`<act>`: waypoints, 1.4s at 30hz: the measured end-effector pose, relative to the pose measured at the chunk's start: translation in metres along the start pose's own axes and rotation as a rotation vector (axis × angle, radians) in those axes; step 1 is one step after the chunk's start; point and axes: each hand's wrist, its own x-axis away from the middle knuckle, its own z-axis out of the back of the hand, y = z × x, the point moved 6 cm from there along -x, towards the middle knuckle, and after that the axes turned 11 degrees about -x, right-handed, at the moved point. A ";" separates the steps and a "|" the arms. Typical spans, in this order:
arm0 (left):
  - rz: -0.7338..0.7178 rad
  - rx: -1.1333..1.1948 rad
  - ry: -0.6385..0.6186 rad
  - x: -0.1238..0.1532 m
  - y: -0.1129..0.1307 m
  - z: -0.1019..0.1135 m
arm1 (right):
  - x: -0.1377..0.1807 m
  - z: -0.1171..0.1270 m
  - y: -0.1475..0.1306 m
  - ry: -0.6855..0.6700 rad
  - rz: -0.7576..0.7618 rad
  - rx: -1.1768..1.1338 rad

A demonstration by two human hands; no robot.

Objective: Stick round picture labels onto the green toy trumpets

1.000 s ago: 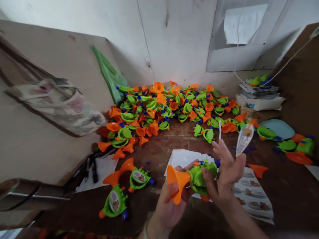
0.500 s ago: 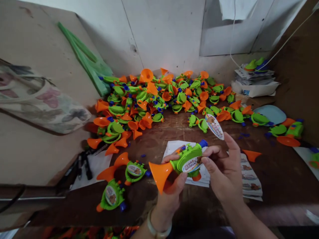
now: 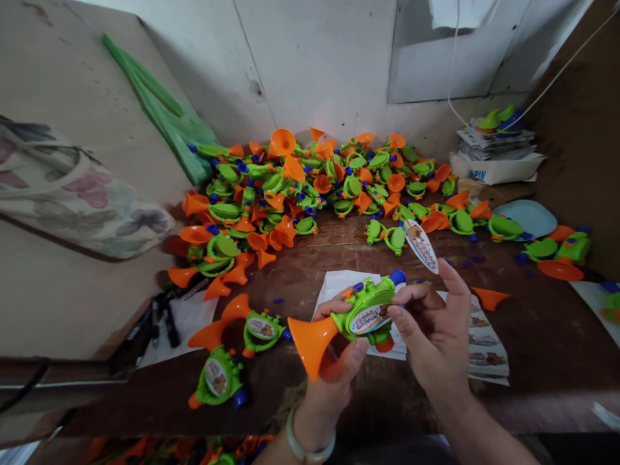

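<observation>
My left hand (image 3: pixel 334 381) is closed round a toy trumpet (image 3: pixel 369 298) with a green body, orange bell and blue mouthpiece. Its bell points to the lower left. On the trumpet's oval face lies a printed sticker (image 3: pixel 365 320). The thumb of my right hand (image 3: pixel 438 336) and a finger behind it come together at the right end of this sticker. A second oval sticker (image 3: pixel 420 247) clings to my right index fingertip, standing up in the air. Beneath the trumpet are white paper sheets (image 3: pixel 334 283), and printed sticker sheets (image 3: pixel 487 345) lie beside my right hand.
Two stickered trumpets (image 3: pixel 216 378) lie at the left. A large heap of toy trumpets (image 3: pixel 290 187) stretches along the wall. Black pens (image 3: pixel 167 323) rest on paper at left. A loose orange bell (image 3: pixel 489 298), a pale blue lid (image 3: pixel 526 218) and a box of papers (image 3: pixel 501 168) are at right.
My left thumb has lifted off the sticker's lower edge, and more of the sticker on the trumpet shows. My right thumb has drawn back slightly. The view has shifted a little.
</observation>
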 end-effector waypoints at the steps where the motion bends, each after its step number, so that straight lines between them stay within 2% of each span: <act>1: 0.000 0.009 0.018 0.000 -0.001 0.001 | 0.000 0.000 0.000 -0.002 0.003 0.004; 11: 0.019 -0.066 0.113 0.000 -0.007 0.007 | 0.001 -0.001 -0.002 -0.017 0.027 0.050; 19: -0.102 -0.158 0.139 0.006 -0.007 0.012 | -0.003 -0.010 -0.013 -0.028 0.267 0.180; 26: -0.127 -0.203 0.121 0.011 -0.008 0.014 | 0.000 -0.008 -0.013 -0.020 0.231 0.332; 29: -0.131 -0.228 0.109 0.011 -0.008 0.016 | 0.001 -0.007 -0.010 -0.042 0.271 0.409; 33: -0.135 -0.191 0.190 0.008 -0.006 0.021 | -0.006 0.006 -0.005 0.073 0.350 0.546; 35: -0.131 -0.128 0.218 0.004 -0.005 0.020 | -0.012 0.011 0.003 0.074 0.270 0.449; 38: -0.025 0.013 0.167 -0.002 -0.011 0.013 | -0.017 0.000 0.018 -0.106 0.024 0.173; 39: 0.041 0.052 0.149 -0.003 -0.015 0.011 | -0.017 -0.003 0.019 -0.134 -0.005 0.123; 40: 0.117 0.072 0.130 -0.002 -0.021 0.009 | -0.018 -0.003 0.017 -0.123 0.014 0.112; 42: 0.248 0.040 0.081 0.000 -0.030 0.006 | -0.020 0.004 0.006 -0.017 0.171 0.175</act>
